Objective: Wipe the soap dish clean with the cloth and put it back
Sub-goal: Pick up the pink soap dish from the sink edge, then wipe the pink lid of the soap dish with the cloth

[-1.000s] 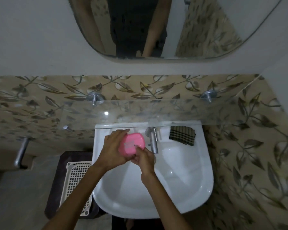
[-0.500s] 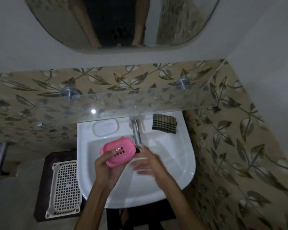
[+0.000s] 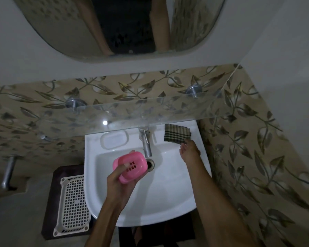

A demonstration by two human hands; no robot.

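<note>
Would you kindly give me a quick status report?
Left hand holds pink soap dish over sink. Right hand reaching checked cloth. Nothing in the way.

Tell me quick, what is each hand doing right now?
Left hand: holds the pink soap dish.
Right hand: fingers reaching the checked cloth; grip cannot be told.

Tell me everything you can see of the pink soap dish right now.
The pink soap dish looks like glossy moulded plastic, oval with rounded corners, with two rows of small drain slots in its base. It is tilted, held over the white sink basin just left of the drain hole, below the tap's spout. The left hand grips it from below, thumb across one face. Nothing else touches it.
</note>
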